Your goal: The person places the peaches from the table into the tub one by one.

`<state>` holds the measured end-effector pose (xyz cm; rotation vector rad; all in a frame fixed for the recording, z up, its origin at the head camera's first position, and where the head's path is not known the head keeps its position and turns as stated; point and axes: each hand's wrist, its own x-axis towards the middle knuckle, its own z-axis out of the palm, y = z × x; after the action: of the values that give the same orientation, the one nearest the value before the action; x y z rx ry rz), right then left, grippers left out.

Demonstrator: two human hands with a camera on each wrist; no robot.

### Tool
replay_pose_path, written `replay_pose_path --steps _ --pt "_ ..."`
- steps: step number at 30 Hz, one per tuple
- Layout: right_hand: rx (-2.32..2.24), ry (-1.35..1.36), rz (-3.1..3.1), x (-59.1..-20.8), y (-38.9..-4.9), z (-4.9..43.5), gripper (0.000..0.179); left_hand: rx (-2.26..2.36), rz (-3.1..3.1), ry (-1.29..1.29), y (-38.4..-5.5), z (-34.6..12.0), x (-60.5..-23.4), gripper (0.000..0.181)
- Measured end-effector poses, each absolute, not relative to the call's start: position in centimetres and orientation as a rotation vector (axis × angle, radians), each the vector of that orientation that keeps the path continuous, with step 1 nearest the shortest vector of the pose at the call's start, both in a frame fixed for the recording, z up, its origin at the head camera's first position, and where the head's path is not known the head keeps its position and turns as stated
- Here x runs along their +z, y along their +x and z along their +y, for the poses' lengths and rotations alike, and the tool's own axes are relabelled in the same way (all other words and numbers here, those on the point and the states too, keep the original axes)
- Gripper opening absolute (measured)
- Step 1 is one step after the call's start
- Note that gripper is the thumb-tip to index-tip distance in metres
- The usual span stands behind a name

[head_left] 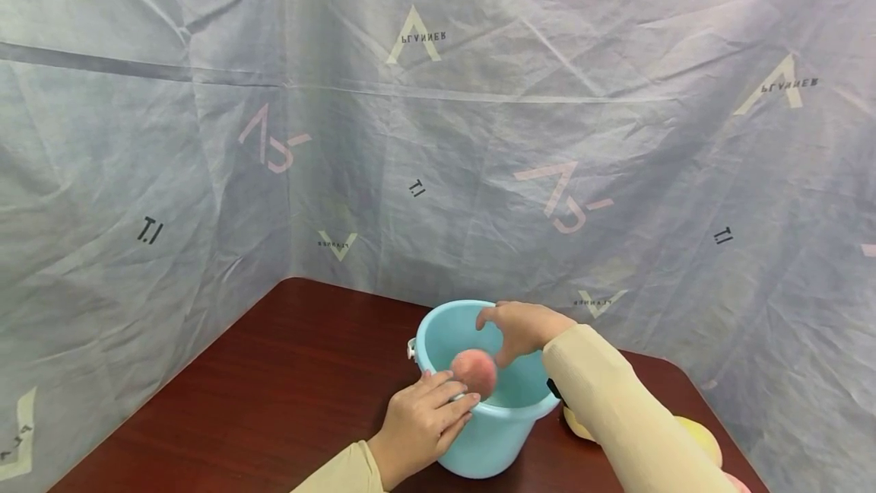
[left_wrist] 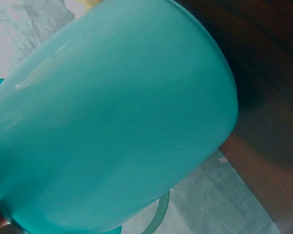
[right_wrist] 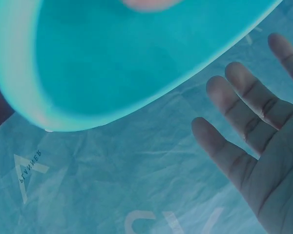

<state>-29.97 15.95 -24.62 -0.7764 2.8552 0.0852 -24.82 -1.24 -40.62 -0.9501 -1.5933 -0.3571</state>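
Observation:
A light blue bucket (head_left: 487, 440) stands on the table, its mouth facing up. My left hand (head_left: 419, 421) holds its near left rim, fingers laid across the edge; the left wrist view is filled by the bucket's wall (left_wrist: 117, 112). A reddish peach (head_left: 474, 373) shows within the bucket's mouth, close by the left fingertips. Above the far right part of the mouth is my right hand (head_left: 523, 328), its fingers apart and thumb near the peach. In the right wrist view, the spread right fingers (right_wrist: 234, 105) hold nothing, and part of the peach (right_wrist: 151, 4) appears at the top.
Yellow fruits (head_left: 699, 440) lie right of the bucket, partly behind the right sleeve (head_left: 612, 402), with a pinkish one at the lower edge. The dark red table (head_left: 287, 379) extends leftward. Grey printed cloth (head_left: 479, 135) hangs behind it. A bucket handle (left_wrist: 159, 212) hangs outside the wall.

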Motion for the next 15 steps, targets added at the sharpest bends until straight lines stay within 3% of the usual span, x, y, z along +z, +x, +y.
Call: replay_pose_path --steps 15 --pt "0.072 -0.736 2.844 -24.4 -29.4 17.3 0.046 -0.392 -1.619 -0.967 -24.6 -1.2 -40.5 0.029"
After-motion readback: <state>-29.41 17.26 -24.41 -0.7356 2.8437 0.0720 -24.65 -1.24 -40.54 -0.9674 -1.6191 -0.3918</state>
